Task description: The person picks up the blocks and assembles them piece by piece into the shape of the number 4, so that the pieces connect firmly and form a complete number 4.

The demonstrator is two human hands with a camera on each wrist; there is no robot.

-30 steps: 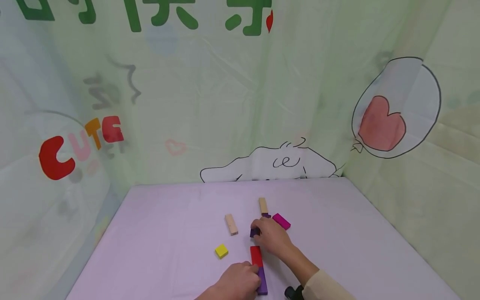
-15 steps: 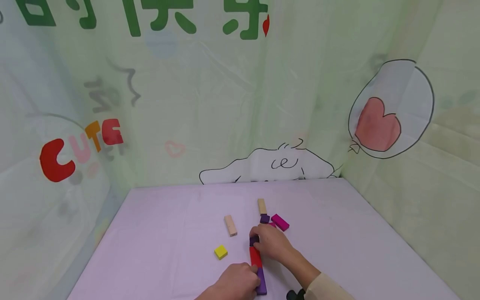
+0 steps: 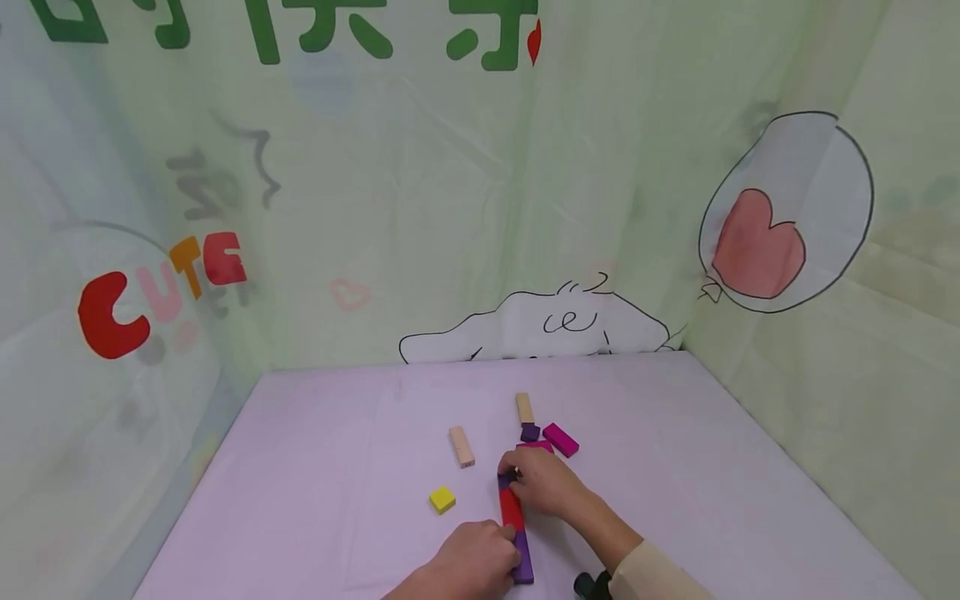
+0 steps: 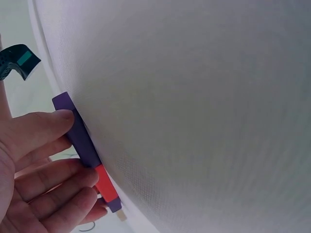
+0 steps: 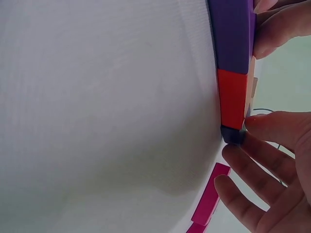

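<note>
A long purple block (image 3: pixel 524 560) and a red block (image 3: pixel 511 508) lie end to end in a row on the table. My left hand (image 3: pixel 476 557) holds the purple block, thumb pressed on its side in the left wrist view and a fingertip near the joint with the red one. At the red block's far end sits a small dark purple block (image 5: pixel 232 135), set against it in the right wrist view. My right hand (image 3: pixel 546 482) pinches this small block between thumb and fingers, partly hiding it in the head view.
Beyond the right hand lie two magenta blocks (image 3: pixel 561 440), a dark purple cube (image 3: pixel 530 432) and a plain wooden block (image 3: pixel 524 408). Left of the row are another wooden block (image 3: pixel 461 447) and a yellow block (image 3: pixel 442 500). A printed curtain (image 3: pixel 450 208) rises behind the table.
My right hand has brought the small dark purple block nearer, closing its gap to the red block. The left hand has stayed on the purple block. A magenta block behind the right hand shows more.
</note>
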